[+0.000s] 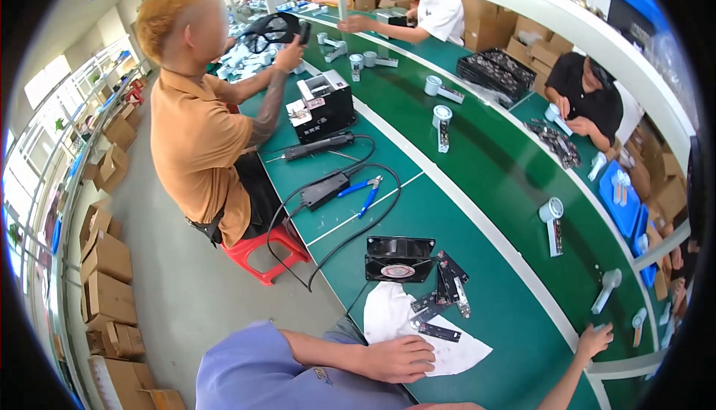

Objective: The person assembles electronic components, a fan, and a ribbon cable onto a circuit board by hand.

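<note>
My left hand [403, 358] lies on a white cloth [384, 307] on the green bench, its fingers resting loosely. Beside its fingertips is a loose pile of narrow black circuit boards [440, 332], partly on the cloth. Just beyond the cloth stands a black square fan [400, 259]. My right arm stretches out to the right, over the conveyor's white edge. On the green belt, my right hand [594, 341] has its fingers extended, just short of a pale blue handheld device [608, 289] with a round head. A small pale patch shows at its fingertips; I cannot make it out.
Several similar devices [552, 235] lie along the curved belt. Blue-handled cutters [365, 195], a corded tool [321, 146] and a black machine [322, 106] occupy the bench. A co-worker in orange [198, 127] sits at left on a red stool [268, 255]; others work across the belt.
</note>
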Demonstrator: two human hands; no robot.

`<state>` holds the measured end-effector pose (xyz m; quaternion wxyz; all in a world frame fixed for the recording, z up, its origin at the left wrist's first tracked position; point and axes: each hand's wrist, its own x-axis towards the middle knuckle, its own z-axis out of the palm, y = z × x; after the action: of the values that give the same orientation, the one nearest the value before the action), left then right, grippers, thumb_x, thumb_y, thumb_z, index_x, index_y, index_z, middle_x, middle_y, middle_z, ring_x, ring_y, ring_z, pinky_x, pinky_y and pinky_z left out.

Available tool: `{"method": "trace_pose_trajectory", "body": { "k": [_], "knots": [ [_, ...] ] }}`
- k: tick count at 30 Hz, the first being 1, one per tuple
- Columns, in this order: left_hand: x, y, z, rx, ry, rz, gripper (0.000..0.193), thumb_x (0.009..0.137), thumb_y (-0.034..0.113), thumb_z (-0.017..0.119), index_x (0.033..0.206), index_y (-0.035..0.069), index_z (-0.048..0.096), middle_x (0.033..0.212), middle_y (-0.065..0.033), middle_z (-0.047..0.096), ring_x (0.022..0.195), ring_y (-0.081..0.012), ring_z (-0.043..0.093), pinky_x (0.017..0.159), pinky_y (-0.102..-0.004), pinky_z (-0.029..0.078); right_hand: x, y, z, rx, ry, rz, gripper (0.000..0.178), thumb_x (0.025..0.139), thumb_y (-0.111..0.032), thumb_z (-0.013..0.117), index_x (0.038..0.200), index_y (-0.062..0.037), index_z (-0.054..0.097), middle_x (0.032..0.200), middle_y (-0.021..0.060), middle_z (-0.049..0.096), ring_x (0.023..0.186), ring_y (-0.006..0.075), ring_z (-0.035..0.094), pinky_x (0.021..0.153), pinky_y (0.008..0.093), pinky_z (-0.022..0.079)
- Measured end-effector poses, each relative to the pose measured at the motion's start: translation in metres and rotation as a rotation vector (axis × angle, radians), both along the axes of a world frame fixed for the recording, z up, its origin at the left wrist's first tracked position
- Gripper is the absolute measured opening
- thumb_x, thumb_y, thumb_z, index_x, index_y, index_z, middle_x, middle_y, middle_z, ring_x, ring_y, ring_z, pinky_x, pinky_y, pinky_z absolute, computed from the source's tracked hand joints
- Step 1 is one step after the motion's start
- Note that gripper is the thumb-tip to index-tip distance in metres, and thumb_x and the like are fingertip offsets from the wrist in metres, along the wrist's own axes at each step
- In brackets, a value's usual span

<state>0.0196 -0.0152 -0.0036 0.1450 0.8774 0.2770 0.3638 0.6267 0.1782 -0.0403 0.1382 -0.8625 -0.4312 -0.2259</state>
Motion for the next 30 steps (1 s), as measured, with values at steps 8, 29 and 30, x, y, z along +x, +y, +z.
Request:
{"method": "trace_pose_trajectory", "body": {
  "k": [8, 29, 30],
  "knots": [
    [0.005, 0.003, 0.003, 0.048, -0.026, -0.005, 0.024, 0.095, 0.021, 0.070, 0.113, 0.006, 0.065, 0.120, -0.0117, 0.065, 0.124, -0.0308, 0.061, 0.108, -0.0433, 0.046, -0.052, -0.064, 0.075, 0.289, 0.098, 0.117, 0.070, 0.091, -0.008, 0.076, 0.155, -0.0086, 0.048, 0.149, 0.0226, 0.056, 0.134, 0.0438, 0.056, 0.106, 0.0538, 0.048],
    [0.052, 0.003, 0.070, -0.191, -0.370, -0.155, 0.105, 0.079, 0.005, 0.083, 0.167, 0.005, 0.027, 0.146, -0.0224, 0.055, 0.129, -0.0397, 0.060, 0.109, -0.0464, 0.048, -0.385, -0.245, 0.226, 0.012, 1.539, 0.963, 0.063, 0.096, -0.014, 0.078, 0.152, 0.0017, 0.052, 0.143, 0.0204, 0.061, 0.132, 0.0292, 0.060, 0.112, 0.0401, 0.048],
    [0.050, 0.003, 0.071, -0.246, -0.456, -0.162, 0.107, 0.077, 0.002, 0.084, 0.167, 0.006, 0.027, 0.145, -0.0227, 0.056, 0.129, -0.0408, 0.060, 0.109, -0.0469, 0.048, -0.389, -0.245, 0.225, 0.012, 1.540, 0.959, 0.063, 0.096, -0.014, 0.078, 0.152, 0.0017, 0.052, 0.143, 0.0204, 0.061, 0.132, 0.0292, 0.060, 0.112, 0.0401, 0.048]
  ]
}}
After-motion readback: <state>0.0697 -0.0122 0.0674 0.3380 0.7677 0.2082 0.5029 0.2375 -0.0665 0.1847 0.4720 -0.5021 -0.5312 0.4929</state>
